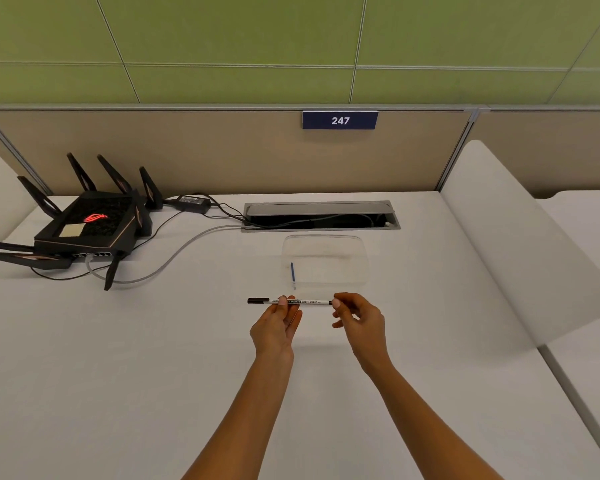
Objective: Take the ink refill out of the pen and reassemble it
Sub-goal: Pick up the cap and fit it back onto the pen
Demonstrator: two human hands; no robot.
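Observation:
A slim white whiteboard marker (312, 302) with a black cap on its left end is held level above the white desk. My left hand (277, 327) grips its barrel near the middle between thumb and fingers. My right hand (357, 320) pinches the marker's right end with thumb and forefinger, the other fingers loosely curled. Just behind the marker stands a clear plastic tray (355, 258). Inside it, at its left side, lies a thin blue refill (292, 271).
A black router (84, 226) with several antennas sits at the far left, its cables (174, 251) trailing toward an open cable hatch (321, 216) behind the tray. White dividers (520, 251) bound the desk on both sides.

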